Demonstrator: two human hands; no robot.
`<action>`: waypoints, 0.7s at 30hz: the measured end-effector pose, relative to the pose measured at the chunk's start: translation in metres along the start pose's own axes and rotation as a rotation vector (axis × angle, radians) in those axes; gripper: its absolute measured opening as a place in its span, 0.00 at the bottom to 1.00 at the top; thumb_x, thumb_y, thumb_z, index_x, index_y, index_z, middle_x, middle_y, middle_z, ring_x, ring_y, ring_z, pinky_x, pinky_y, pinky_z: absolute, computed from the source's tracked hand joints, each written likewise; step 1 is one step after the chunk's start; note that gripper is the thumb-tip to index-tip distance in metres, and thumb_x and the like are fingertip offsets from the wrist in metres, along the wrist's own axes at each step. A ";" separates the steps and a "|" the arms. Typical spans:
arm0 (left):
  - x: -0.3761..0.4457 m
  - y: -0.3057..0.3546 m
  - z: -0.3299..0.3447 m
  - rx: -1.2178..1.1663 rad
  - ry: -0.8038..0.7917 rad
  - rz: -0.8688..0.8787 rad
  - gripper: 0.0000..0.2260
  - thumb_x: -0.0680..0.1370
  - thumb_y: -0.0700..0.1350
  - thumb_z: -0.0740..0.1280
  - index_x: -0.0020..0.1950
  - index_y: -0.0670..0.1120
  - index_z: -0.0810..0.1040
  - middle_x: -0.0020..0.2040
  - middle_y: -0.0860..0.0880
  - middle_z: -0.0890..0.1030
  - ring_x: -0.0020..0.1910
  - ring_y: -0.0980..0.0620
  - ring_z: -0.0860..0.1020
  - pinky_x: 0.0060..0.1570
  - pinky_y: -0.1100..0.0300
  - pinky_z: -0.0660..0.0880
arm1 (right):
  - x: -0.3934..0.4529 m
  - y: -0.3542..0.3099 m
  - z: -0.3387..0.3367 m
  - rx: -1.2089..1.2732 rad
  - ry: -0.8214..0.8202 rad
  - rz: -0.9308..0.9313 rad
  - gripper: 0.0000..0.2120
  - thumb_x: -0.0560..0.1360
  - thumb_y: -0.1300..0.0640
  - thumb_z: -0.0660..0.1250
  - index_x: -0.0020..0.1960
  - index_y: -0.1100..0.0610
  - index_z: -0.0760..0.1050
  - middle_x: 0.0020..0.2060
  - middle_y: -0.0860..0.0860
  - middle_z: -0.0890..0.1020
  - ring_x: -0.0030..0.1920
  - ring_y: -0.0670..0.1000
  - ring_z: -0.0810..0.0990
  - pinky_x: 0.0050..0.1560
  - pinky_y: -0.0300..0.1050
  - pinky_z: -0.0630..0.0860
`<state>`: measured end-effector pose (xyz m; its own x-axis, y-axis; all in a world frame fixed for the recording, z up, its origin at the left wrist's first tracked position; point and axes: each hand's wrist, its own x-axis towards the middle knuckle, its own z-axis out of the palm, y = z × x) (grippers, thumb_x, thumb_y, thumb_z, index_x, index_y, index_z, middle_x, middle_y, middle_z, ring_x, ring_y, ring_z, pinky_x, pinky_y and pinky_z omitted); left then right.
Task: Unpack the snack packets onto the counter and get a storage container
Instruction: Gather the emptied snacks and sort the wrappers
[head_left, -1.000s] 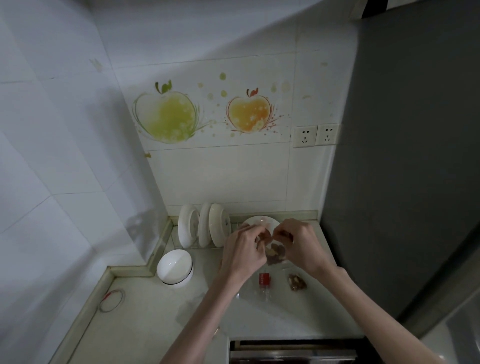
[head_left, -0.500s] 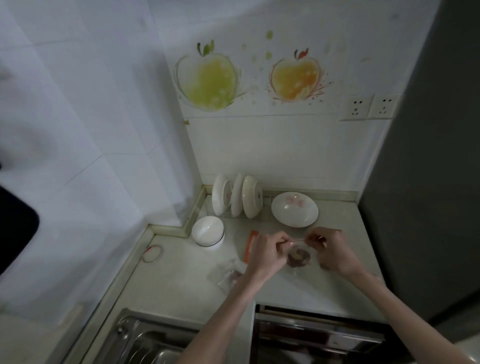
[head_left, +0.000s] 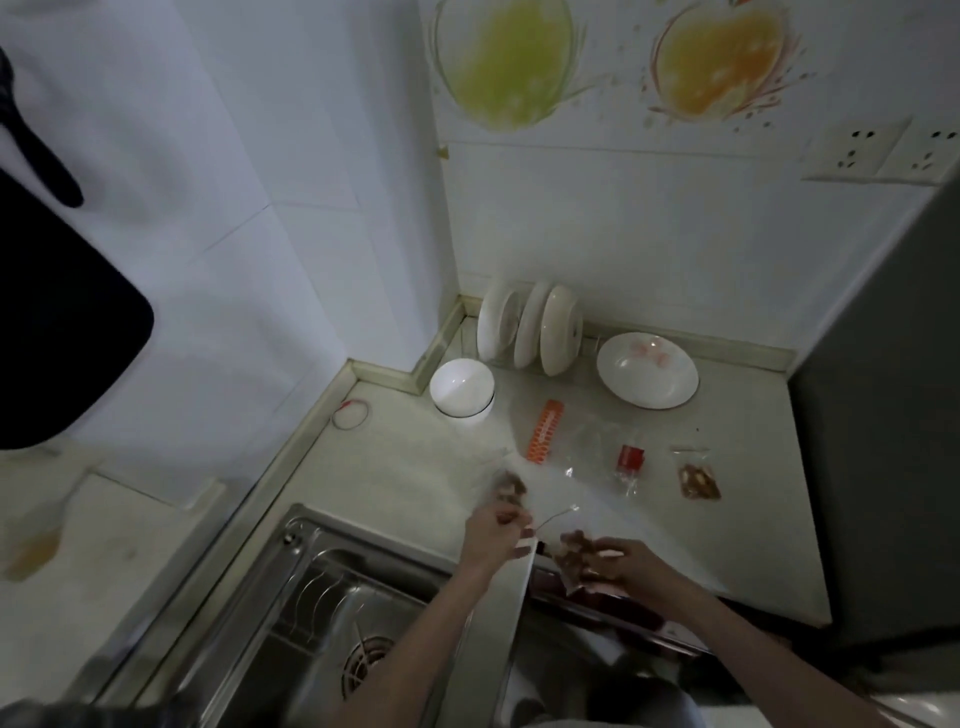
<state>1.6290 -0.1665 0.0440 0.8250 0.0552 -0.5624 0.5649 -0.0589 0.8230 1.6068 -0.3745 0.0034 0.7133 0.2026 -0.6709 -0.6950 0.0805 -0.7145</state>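
My right hand (head_left: 621, 566) grips a clear snack packet (head_left: 571, 555) with brown pieces, just above the counter's front edge. My left hand (head_left: 493, 535) is beside it, fingers curled, pinching a thin clear strip (head_left: 557, 517) that points toward the packet. Another brown packet (head_left: 511, 486) lies just beyond my left hand. Further back on the counter (head_left: 415, 467) lie an orange packet (head_left: 544, 430), a red packet (head_left: 630, 460) and a brown packet (head_left: 698, 480). A crumpled clear bag (head_left: 589, 441) lies among them.
A white bowl (head_left: 461, 387), three upright plates (head_left: 530, 327) and a shallow dish (head_left: 647, 369) stand at the back. A steel sink (head_left: 322, 613) is at the lower left. A dark fridge side (head_left: 883, 415) walls the right. A red rubber band (head_left: 350, 413) lies near the corner.
The view has tilted down and left, bringing the sink in. Both hands came back to the counter's front edge, the right with the brown packet, and drew apart.
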 end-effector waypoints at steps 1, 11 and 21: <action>0.003 -0.008 -0.007 -0.018 0.049 -0.029 0.04 0.76 0.34 0.68 0.46 0.42 0.80 0.48 0.42 0.82 0.44 0.47 0.82 0.35 0.59 0.81 | 0.005 0.008 0.003 -0.004 0.019 0.035 0.09 0.72 0.73 0.66 0.53 0.70 0.76 0.41 0.63 0.84 0.40 0.58 0.85 0.36 0.44 0.81; 0.010 -0.053 -0.044 -0.159 0.185 -0.222 0.08 0.76 0.30 0.66 0.44 0.43 0.75 0.33 0.43 0.76 0.30 0.48 0.74 0.30 0.61 0.73 | 0.056 -0.028 0.065 0.101 -0.042 0.019 0.15 0.70 0.72 0.69 0.56 0.68 0.74 0.44 0.61 0.82 0.39 0.54 0.85 0.39 0.43 0.82; 0.050 -0.063 -0.029 0.205 0.232 -0.106 0.06 0.78 0.37 0.66 0.44 0.45 0.80 0.35 0.49 0.79 0.33 0.55 0.76 0.33 0.65 0.74 | 0.060 -0.019 -0.051 -0.241 0.303 0.193 0.11 0.73 0.70 0.65 0.55 0.68 0.78 0.40 0.61 0.82 0.34 0.52 0.82 0.38 0.40 0.77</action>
<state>1.6344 -0.1314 -0.0335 0.7497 0.2965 -0.5917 0.6581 -0.2387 0.7141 1.6673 -0.4137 -0.0334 0.5919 -0.1066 -0.7990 -0.8027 -0.1679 -0.5723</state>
